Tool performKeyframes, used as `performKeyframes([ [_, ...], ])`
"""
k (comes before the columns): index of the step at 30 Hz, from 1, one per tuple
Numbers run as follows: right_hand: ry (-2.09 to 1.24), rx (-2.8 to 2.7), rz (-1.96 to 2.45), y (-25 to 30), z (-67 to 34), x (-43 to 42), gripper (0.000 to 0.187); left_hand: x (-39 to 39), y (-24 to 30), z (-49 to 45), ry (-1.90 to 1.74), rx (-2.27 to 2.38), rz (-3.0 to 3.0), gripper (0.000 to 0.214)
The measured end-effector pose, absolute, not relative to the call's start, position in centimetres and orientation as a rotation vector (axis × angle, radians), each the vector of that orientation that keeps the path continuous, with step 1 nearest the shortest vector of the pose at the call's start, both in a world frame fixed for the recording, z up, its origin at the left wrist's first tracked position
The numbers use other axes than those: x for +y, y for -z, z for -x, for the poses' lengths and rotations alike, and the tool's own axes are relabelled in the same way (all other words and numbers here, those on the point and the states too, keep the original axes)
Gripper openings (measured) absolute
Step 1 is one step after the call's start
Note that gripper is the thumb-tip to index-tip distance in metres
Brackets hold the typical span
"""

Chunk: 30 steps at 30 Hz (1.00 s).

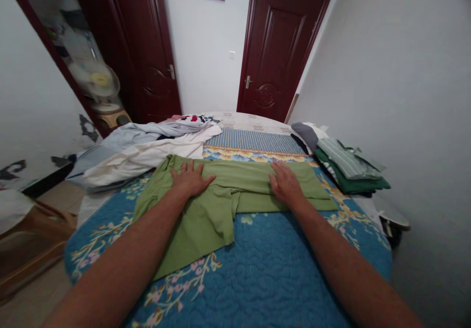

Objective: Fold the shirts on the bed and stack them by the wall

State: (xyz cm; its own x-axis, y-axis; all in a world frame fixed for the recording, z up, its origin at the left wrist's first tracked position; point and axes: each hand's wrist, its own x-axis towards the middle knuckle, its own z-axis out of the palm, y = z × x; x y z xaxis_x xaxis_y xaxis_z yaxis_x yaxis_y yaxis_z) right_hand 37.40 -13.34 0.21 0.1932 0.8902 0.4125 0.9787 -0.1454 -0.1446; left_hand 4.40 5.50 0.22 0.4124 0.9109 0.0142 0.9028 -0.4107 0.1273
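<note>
A light green garment (209, 210) lies spread across the blue flowered cover; its exact kind I cannot tell. One long, layered strip of it reaches to the right, and a wider, creased flap hangs toward me at the lower left. My left hand (189, 177) rests flat on its upper left part, fingers spread and thumb out to the right. Farther along the strip, my right hand (285, 182) presses down on the cloth with its fingers stretched forward. Both hands are open, and neither grips the fabric. Some creases run between them.
Loose clothes (147, 146) are heaped at the left edge of the table. Folded clothes (346, 164) are stacked at the right, a green piece among them. The flowered cover (279, 264) drapes the rounded table. A wooden chair (37, 239) stands at the left, a stool (395, 222) at the right.
</note>
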Motion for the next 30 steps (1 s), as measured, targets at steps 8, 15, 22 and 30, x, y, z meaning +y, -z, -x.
performKeyframes([
  [8,-0.069,-2.122,1.968,0.5,-27.4,-4.2,0.059,5.4,-0.2,-3.9,-0.154,1.653,-2.501,0.108],
  [15,-0.191,-2.063,2.146,0.9,-25.9,-2.2,0.069,7.5,-0.3,-2.7,-0.142,1.651,-2.480,0.102],
  [22,-0.223,-1.982,2.238,0.3,-29.7,-3.5,0.078,8.7,0.1,-2.7,-0.130,1.781,-2.436,0.104],
  [30,-0.099,-1.770,2.466,1.2,-41.2,-7.9,0.079,9.8,0.9,-2.6,-0.162,1.822,-2.439,0.109],
])
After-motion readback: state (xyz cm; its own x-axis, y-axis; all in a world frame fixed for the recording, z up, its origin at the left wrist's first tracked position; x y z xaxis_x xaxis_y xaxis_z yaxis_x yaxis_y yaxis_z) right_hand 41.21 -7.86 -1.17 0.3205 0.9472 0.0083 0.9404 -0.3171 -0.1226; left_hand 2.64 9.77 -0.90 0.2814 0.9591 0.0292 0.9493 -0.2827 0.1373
